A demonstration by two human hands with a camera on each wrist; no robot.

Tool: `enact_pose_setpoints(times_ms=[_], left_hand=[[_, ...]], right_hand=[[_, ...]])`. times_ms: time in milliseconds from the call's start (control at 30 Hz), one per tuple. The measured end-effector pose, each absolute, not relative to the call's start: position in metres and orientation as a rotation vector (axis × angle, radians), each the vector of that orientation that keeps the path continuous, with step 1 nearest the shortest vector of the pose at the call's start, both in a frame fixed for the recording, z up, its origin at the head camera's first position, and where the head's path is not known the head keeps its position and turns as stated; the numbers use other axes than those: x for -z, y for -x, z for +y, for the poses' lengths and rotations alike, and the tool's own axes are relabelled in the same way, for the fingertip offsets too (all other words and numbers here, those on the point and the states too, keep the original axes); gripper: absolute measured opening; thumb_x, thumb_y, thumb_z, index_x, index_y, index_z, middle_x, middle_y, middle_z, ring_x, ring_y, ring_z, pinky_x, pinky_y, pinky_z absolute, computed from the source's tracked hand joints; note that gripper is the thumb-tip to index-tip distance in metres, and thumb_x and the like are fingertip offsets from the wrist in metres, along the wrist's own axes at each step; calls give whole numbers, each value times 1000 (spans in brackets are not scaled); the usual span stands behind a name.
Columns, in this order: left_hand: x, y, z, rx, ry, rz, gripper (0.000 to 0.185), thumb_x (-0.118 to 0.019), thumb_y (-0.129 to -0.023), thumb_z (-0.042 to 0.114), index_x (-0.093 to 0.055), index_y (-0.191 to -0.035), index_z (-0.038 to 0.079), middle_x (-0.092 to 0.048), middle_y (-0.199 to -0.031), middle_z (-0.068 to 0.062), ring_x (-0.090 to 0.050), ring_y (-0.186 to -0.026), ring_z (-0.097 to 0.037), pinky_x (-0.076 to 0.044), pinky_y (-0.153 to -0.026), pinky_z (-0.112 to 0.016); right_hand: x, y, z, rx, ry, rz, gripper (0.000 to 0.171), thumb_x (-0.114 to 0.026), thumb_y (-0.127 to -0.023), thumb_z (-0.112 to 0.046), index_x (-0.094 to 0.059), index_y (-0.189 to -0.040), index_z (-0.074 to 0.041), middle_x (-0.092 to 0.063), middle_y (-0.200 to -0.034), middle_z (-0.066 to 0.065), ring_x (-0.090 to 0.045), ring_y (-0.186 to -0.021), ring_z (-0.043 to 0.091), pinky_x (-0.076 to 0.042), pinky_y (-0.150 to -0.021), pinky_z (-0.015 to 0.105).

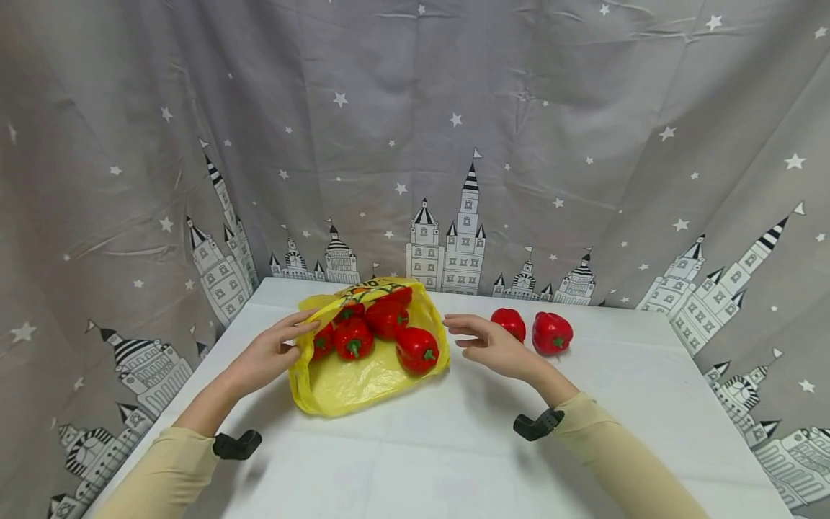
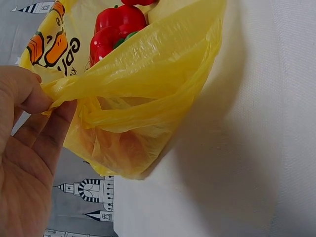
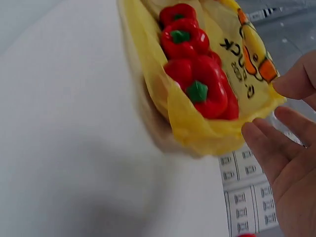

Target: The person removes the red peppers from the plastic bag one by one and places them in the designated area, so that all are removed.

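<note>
A yellow plastic bag (image 1: 350, 393) with a cartoon duck print lies on the table, its mouth facing me. Inside it are several red bell peppers (image 1: 354, 339) with green stems. My left hand (image 1: 269, 355) pinches the bag's left edge between thumb and fingers, plainest in the left wrist view, where the plastic (image 2: 148, 94) is drawn up in folds. At the bag's other side, my right hand (image 1: 496, 349) holds nothing. Its fingers are extended and parted from the thumb, close to the rim; whether a fingertip (image 3: 252, 131) touches the plastic, I cannot tell.
Two more red bell peppers, a nearer-in one (image 1: 509, 322) and one farther right (image 1: 552, 333), lie beyond my right hand. A white cloth (image 1: 402, 461) covers the table. Behind it hangs a grey curtain (image 1: 389, 144) with printed castles and stars.
</note>
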State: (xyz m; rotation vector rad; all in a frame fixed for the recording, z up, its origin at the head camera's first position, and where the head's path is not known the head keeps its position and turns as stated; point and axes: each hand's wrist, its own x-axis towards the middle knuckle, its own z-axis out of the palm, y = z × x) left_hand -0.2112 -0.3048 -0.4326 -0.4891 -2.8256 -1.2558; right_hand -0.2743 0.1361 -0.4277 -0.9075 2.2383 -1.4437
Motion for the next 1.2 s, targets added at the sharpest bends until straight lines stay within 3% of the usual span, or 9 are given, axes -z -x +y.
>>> enact_pose_setpoints(times_ms=[267, 500, 767, 1067, 1200], left_hand=[[432, 212, -304, 1258, 475, -2830, 56, -51, -94, -6, -54, -149, 6, -32, -165, -7, -39, -143, -35, -50, -92, -31], [433, 213, -303, 1235, 485, -2835, 56, -51, -94, -6, -54, -149, 6, -32, -165, -7, -38, -144, -35, -50, -93, -34], [434, 213, -303, 1230, 486, -2835, 56, -52, -94, -6, -55, -148, 7, -32, -165, -6, -37, -145, -35, -49, -94, -37], [433, 211, -301, 1248, 487, -2826, 56, -51, -93, -7, -55, -148, 6, -33, -164, -6, -37, -145, -34, -49, -93, -39], [433, 211, -302, 1236, 477, -2828, 55, -52, -94, -6, -56, -147, 7, -34, -164, -6, -38, -145, -34, -49, -92, -38]], right_hand=[[428, 280, 103, 1423, 969, 2181, 57, -53, -96, 4, -51, -150, -13, -46, -155, 12, -44, -142, 35, -44, -110, 49], [426, 291, 85, 1260, 912, 2268, 55, -57, -98, -5, -53, -150, -23, -48, -155, 2, -39, -145, 26, -42, -111, 49], [430, 302, 83, 1112, 870, 2318, 57, -52, -100, 0, -54, -150, -27, -49, -153, 1, -38, -145, 29, -38, -113, 54], [442, 303, 82, 1029, 872, 2330, 71, -47, -90, 6, -52, -150, -31, -45, -155, -2, -37, -144, 26, -31, -118, 54], [444, 299, 82, 1024, 858, 2308, 72, -52, -89, 4, -51, -151, -32, -45, -155, -1, -42, -138, 26, -37, -113, 50]])
